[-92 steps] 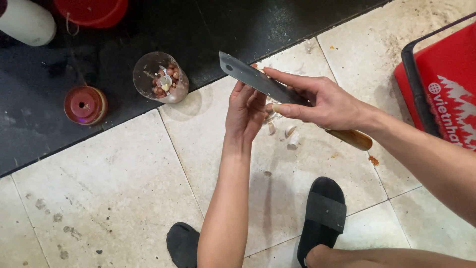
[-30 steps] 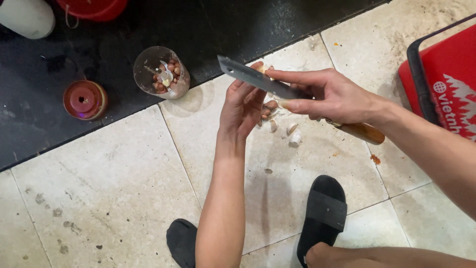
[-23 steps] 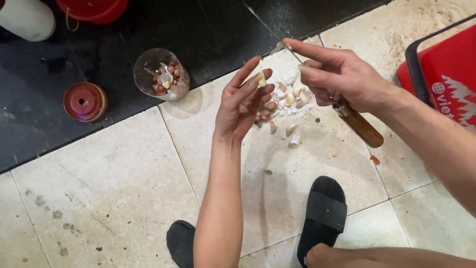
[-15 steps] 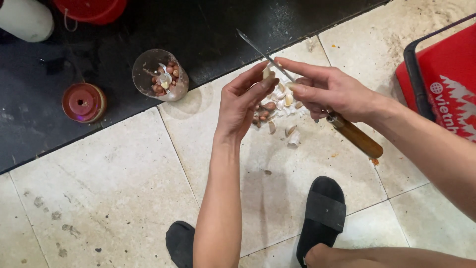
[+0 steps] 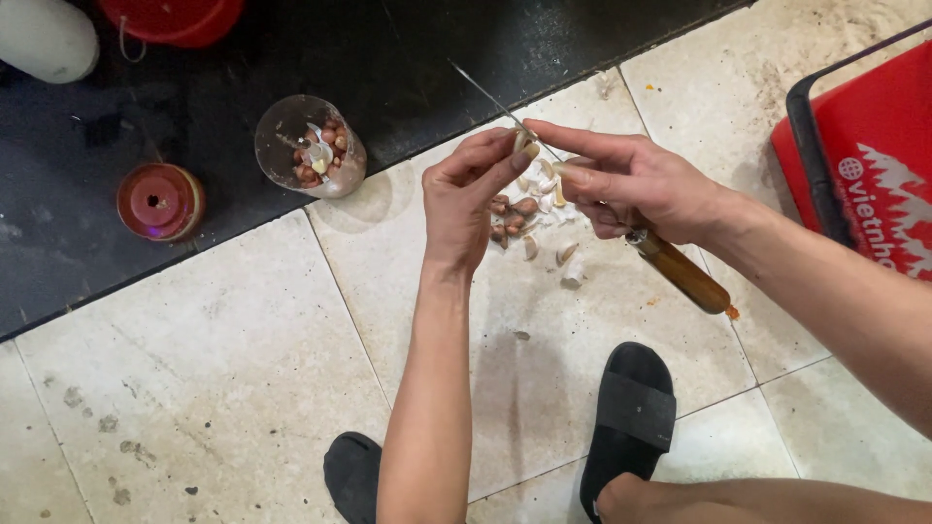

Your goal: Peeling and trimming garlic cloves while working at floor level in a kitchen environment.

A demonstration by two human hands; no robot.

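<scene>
My left hand [image 5: 473,202] pinches a small garlic clove [image 5: 527,146] between thumb and fingertips. My right hand [image 5: 633,182] grips a knife with a brown wooden handle [image 5: 685,277]; its thin blade [image 5: 490,98] points up and left, edge against the clove. Below both hands a small pile of garlic cloves and skins [image 5: 537,221] lies on the pale floor tile. A clear jar [image 5: 311,147] with peeled cloves inside stands to the left on the dark floor strip.
A red round lid [image 5: 158,201] lies left of the jar. A red crate with a black rim [image 5: 856,166] sits at the right edge. A red bucket [image 5: 173,17] and a white container [image 5: 44,37] are at top left. Black sandals [image 5: 631,412] are below.
The knife has turned from flat and broadside to edge-on against the clove. My left hand has closed from spread fingers to a pinch on a clove.
</scene>
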